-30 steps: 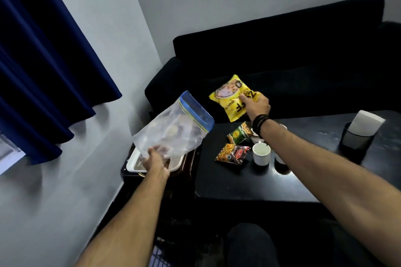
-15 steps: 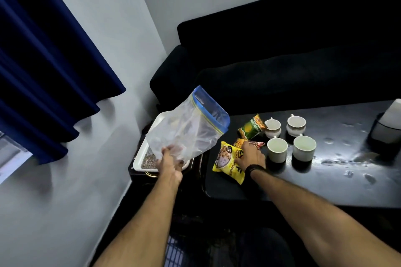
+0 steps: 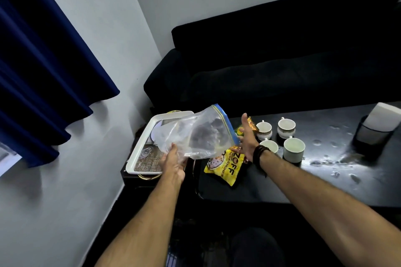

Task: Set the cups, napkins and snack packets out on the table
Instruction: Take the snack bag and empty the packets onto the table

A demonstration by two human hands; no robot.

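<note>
At far left a white tray (image 3: 143, 143) on the side stand, your left hand (image 3: 173, 163) gripping a clear zip bag (image 3: 195, 134), your right hand (image 3: 247, 136) spread beside its mouth, yellow snack packet (image 3: 225, 166) flat on the black table (image 3: 325, 180), four cups (image 3: 293, 149) just right.

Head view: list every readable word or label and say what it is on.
"ZOFF": yellow packet on the table.
"YA CHUNKS": same packet, start of the line hidden.
Green packet and orange packet: print too blurred and covered to read.
Cups, bag, tray: no text seen.
</note>
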